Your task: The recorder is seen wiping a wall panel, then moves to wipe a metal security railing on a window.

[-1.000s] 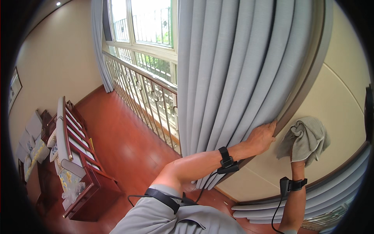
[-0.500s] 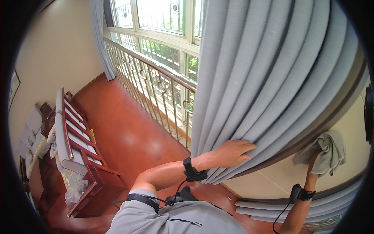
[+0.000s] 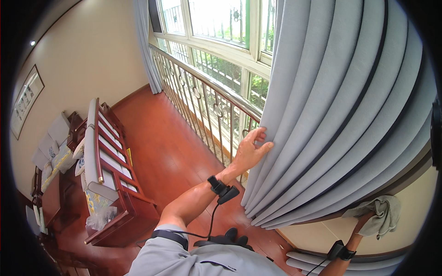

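My left hand (image 3: 251, 149) is at the near edge of a long grey-blue curtain (image 3: 322, 115), beside the window railing. Its thumb and fingers are apart, with the fingertips against or just in front of the outermost fold. I see no cloth pinched between them. Over to the lower right, my right hand (image 3: 361, 225) holds a crumpled grey cloth (image 3: 384, 216) close to the beige wall. The cloth covers most of its fingers. A black band with a small device sits on each wrist.
A metal railing (image 3: 209, 94) runs in front of the windows (image 3: 218, 23). To the left stands a dark red wooden sofa (image 3: 119, 170) with grey cushions and a plastic bag (image 3: 102, 217). Reddish floorboards (image 3: 172, 152) lie between sofa and railing. Another curtain (image 3: 146, 50) hangs farther off.
My left hand has moved from across the curtain's folds up and left to its edge. The folds are spread wider. My right hand and the cloth appear lower; the view has shifted.
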{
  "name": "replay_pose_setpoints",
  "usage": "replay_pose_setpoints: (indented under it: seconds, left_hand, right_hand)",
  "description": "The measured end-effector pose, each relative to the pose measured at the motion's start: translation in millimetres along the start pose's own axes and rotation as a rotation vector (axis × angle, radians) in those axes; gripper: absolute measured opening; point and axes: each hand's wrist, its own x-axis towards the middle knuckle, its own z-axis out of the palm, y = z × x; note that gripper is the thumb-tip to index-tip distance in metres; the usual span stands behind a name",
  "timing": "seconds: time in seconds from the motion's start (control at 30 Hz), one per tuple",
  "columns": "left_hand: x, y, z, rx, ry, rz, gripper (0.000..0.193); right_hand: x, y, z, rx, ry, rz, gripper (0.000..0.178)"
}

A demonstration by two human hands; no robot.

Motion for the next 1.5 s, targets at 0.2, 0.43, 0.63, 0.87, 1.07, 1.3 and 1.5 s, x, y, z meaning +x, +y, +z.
replay_pose_setpoints:
  seconds: [0.2,0.43,0.63,0.87,1.07,1.3,1.5]
  left_hand:
    - [21,-4,0,0.085,0.123,0.038,0.06]
    - [47,-14,1,0.143,0.165,0.084,0.068]
    - [39,-23,5,-0.028,-0.176,0.114,0.06]
    - [40,-50,-3,-0.011,-0.533,0.339,0.066]
    - [60,-77,-65,0.0,-0.874,0.341,0.077]
    - [79,-154,-149,-0.047,-0.906,-0.05,0.061]
    - [112,-179,-232,0.206,-0.742,-0.083,0.063]
  right_hand:
    - [-43,1,15,0.32,0.0,0.283,0.042]
    - [-44,3,-18,0.033,-0.066,0.12,0.05]
    - [-27,-78,-72,0.504,-0.042,0.65,0.049]
    - [-11,-181,-15,0.853,-1.967,-0.388,0.051]
    - [-133,-388,25,1.105,-1.27,0.375,0.049]
    - [-213,-483,108,1.144,-1.137,0.855,0.045]
    - [-214,-513,153,0.535,-1.166,0.218,0.044]
